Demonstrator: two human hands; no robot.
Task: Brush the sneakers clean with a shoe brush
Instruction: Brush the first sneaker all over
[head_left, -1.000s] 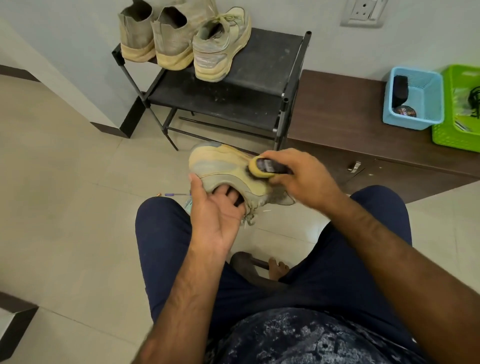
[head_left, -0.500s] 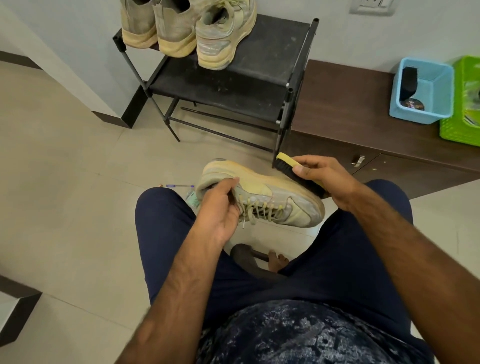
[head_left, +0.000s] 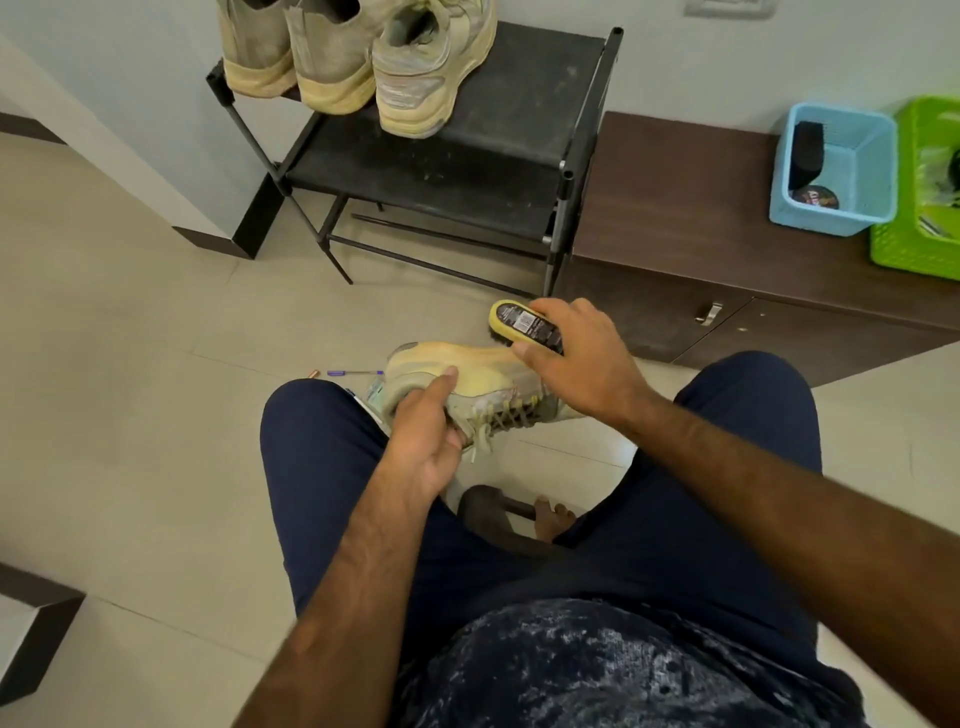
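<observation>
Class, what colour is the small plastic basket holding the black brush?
The small plastic basket is light blue; head view.

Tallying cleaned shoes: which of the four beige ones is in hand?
The beige lace-up sneaker over the lap: left hand grips it, right hand holds the yellow-backed brush to it. The other three stand on the black rack.
</observation>
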